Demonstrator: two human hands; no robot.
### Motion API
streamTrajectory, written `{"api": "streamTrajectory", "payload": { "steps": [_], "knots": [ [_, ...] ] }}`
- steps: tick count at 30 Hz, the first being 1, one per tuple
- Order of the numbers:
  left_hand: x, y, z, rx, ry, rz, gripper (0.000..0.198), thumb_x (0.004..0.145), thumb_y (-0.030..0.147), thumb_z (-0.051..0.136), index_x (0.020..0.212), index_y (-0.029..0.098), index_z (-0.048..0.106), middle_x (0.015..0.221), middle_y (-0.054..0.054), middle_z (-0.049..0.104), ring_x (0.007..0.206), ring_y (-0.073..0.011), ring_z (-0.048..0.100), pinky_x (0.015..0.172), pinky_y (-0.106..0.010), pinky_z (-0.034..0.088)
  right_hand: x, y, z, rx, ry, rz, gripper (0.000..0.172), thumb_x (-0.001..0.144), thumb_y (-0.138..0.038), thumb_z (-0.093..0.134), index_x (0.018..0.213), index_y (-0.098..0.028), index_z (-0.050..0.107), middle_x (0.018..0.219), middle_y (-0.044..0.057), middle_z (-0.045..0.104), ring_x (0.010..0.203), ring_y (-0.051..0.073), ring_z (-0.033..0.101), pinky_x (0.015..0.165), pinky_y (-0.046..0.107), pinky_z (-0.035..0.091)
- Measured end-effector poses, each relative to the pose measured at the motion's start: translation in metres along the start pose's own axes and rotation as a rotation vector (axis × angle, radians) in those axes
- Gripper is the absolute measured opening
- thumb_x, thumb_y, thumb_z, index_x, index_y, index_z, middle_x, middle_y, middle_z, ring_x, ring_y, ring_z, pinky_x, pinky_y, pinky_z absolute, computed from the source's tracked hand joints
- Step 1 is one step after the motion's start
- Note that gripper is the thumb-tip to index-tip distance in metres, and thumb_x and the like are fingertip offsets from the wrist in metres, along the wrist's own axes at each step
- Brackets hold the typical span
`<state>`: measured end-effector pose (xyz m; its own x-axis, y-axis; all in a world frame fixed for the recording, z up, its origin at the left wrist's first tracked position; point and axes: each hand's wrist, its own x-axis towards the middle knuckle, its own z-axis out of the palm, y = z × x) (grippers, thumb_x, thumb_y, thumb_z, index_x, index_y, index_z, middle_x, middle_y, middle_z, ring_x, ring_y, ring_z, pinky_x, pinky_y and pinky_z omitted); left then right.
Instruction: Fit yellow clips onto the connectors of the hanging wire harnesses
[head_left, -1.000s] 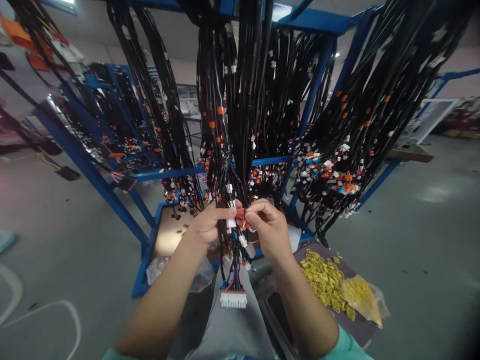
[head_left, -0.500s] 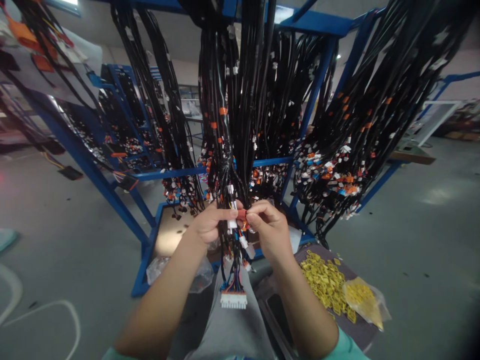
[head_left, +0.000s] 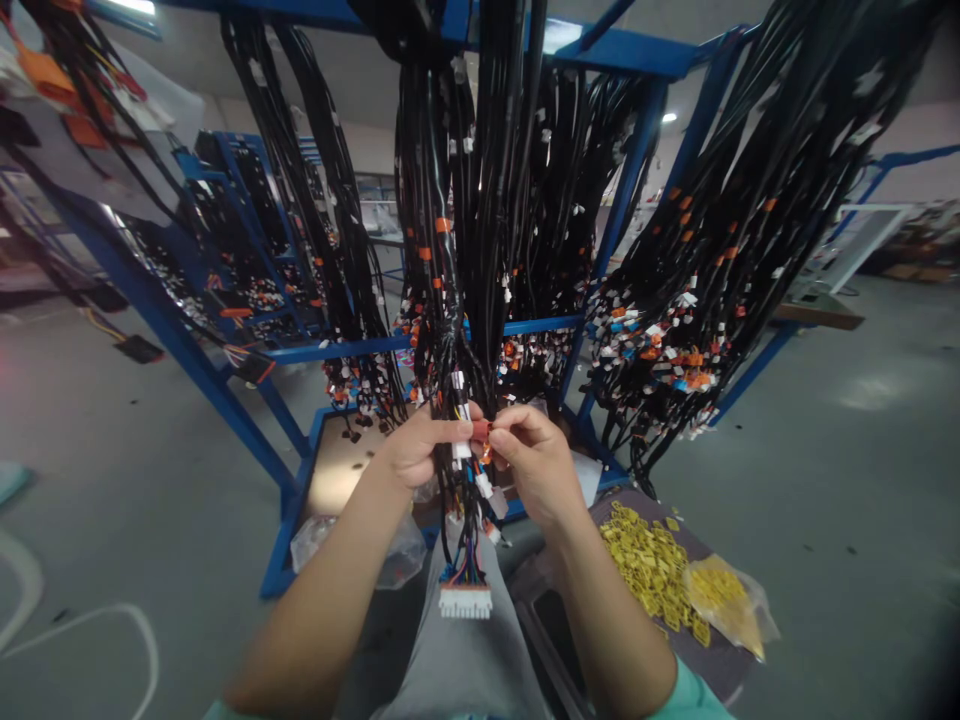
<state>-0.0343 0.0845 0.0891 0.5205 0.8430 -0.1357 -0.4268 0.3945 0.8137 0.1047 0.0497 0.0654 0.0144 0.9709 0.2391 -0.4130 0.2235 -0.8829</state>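
Left hand (head_left: 415, 452) pinches the red connector (head_left: 480, 430); right hand (head_left: 534, 460) grips, apparently, its right end. Keep it level, steady.

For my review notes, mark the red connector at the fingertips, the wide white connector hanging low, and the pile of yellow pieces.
Red connector (head_left: 481, 430), head view: middle of its visible body.
Wide white connector (head_left: 465, 602), head view: front of its housing.
Pile of yellow pieces (head_left: 645, 563), head view: middle of the heap.

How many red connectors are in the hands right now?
1 visible: the red connector, held between the left hand and the right hand. Fingers cover part of it, so another could be hidden.
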Motion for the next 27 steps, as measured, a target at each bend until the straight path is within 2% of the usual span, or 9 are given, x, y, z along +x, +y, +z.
{"api": "streamTrajectory", "payload": {
  "steps": [6,11,16,27],
  "knots": [
    [-0.0011,0.0000,0.0000,0.018,0.007,0.010,0.036,0.040,0.015,0.087,0.069,0.010,0.066,0.054,-0.004,0.068,0.049,-0.0142,0.063,0.050,-0.022,0.053,0.0002,0.0001,0.0019,0.004,0.023,-0.040,0.029,0.061,-0.039,0.077,0.061,-0.018,0.058,0.054,-0.004,0.054,0.045,0.006,0.041,0.044,0.019,0.032],
    [-0.0015,0.0001,-0.0012,0.020,-0.007,-0.007,0.036,0.044,0.014,0.086,0.073,0.009,0.066,0.056,-0.004,0.068,0.051,-0.0153,0.064,0.054,-0.024,0.054,0.0010,0.0016,0.0018,0.010,0.002,-0.090,0.031,0.062,-0.043,0.076,0.060,-0.018,0.057,0.057,-0.003,0.055,0.048,0.007,0.042,0.048,0.021,0.034],
    [-0.0019,0.0004,-0.0010,0.016,-0.006,-0.009,0.034,0.045,0.012,0.085,0.073,0.009,0.065,0.057,-0.005,0.068,0.052,-0.0167,0.065,0.054,-0.025,0.053,0.0028,0.0025,-0.0009,-0.023,-0.034,-0.137,0.029,0.065,-0.041,0.075,0.059,-0.018,0.058,0.057,-0.004,0.050,0.050,0.007,0.040,0.051,0.022,0.034],
    [-0.0025,0.0013,0.0010,0.020,0.002,-0.005,0.035,0.043,0.013,0.085,0.072,0.009,0.067,0.055,-0.005,0.068,0.051,-0.0167,0.064,0.050,-0.024,0.052,0.0040,-0.0025,0.0003,-0.033,-0.087,-0.134,0.030,0.064,-0.041,0.076,0.060,-0.018,0.057,0.059,-0.004,0.049,0.051,0.007,0.042,0.052,0.022,0.036]
  ]
}}
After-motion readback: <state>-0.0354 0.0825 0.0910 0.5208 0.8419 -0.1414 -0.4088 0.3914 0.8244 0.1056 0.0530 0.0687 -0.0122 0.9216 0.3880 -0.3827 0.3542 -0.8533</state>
